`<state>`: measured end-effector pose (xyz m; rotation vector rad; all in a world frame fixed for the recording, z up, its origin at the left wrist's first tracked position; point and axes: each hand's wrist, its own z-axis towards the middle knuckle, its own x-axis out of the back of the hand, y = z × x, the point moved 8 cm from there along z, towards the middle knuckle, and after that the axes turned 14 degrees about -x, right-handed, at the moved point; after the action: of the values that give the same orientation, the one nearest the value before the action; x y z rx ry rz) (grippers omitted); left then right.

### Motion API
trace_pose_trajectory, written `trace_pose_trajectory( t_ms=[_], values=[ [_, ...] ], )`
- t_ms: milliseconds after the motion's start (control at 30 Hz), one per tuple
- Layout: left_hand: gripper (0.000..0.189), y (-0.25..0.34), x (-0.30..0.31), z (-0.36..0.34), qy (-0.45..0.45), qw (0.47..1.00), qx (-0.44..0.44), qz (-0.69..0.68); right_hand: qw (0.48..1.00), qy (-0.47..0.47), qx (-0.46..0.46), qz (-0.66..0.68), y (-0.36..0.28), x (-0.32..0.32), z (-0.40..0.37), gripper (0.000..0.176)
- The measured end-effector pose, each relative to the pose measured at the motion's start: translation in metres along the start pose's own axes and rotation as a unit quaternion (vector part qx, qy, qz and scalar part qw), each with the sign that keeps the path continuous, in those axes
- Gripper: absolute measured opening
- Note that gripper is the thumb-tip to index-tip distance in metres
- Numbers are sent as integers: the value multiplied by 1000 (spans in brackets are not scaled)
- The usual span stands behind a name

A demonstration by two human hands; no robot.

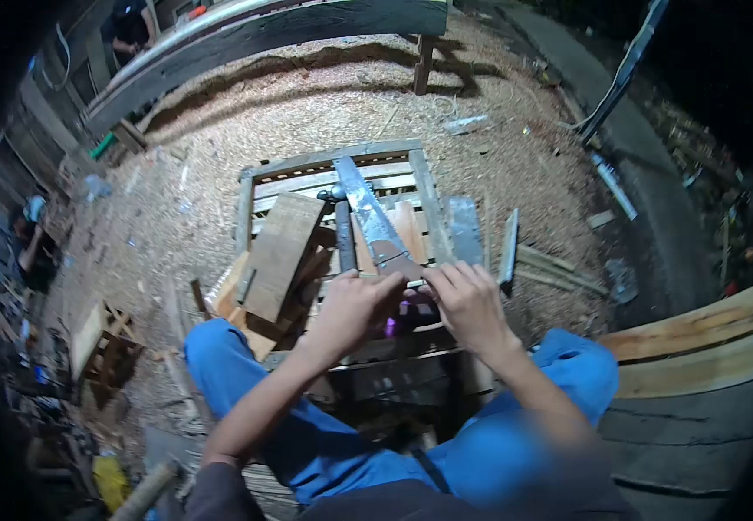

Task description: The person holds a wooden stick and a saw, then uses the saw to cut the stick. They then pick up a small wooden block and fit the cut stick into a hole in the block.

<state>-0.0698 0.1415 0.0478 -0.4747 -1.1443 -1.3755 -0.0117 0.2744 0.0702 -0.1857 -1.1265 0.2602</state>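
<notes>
A hand saw (363, 204) lies on a slatted wooden table (428, 195), its blade pointing away and its brown handle toward me. My left hand (355, 308) is closed just left of the handle's near end. Opposite it, my right hand (466, 304) has its fingers bent together right of the handle. Between the two hands runs a thin pale piece, which both seem to pinch; its full shape is hidden. Left of the saw lies a hammer (344, 230) with a dark handle. A brown board (282, 256) leans on other wood at the table's left.
A long raised beam (289, 35) crosses the far side above shavings-covered ground. Planks (697, 334) lie at the right. A small wooden crate (103, 347) stands at the left. One person (129, 30) is at the far left, another (33, 234) at the left edge.
</notes>
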Motion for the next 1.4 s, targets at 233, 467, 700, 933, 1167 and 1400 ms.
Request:
trace_pose_trajectory(
  t_ms=[233, 467, 700, 933, 1167, 1400],
  values=[
    [21, -4, -19, -15, 101, 994, 18, -35, 999, -15, 1, -42, 3, -15, 2, 21],
    [14, -11, -5, -26, 125, 992, 33, -14, 999, -23, 15, -18, -8, -22, 8, 21],
    [15, -13, -4, -29, 136, 989, 59, 5, 999, 33, 16, -12, -13, -18, 9, 15],
    [19, -4, -2, -25, 138, 989, 48, 37, 999, 49, -15, 12, -10, -15, 6, 24],
    [16, -6, -2, -22, 146, 985, 88, 16, 995, 84, -44, 15, -8, -16, 4, 24],
    [15, -17, -3, -22, 152, 980, 116, -48, 996, 90, -22, 14, -8, -15, 13, 18]
  ],
)
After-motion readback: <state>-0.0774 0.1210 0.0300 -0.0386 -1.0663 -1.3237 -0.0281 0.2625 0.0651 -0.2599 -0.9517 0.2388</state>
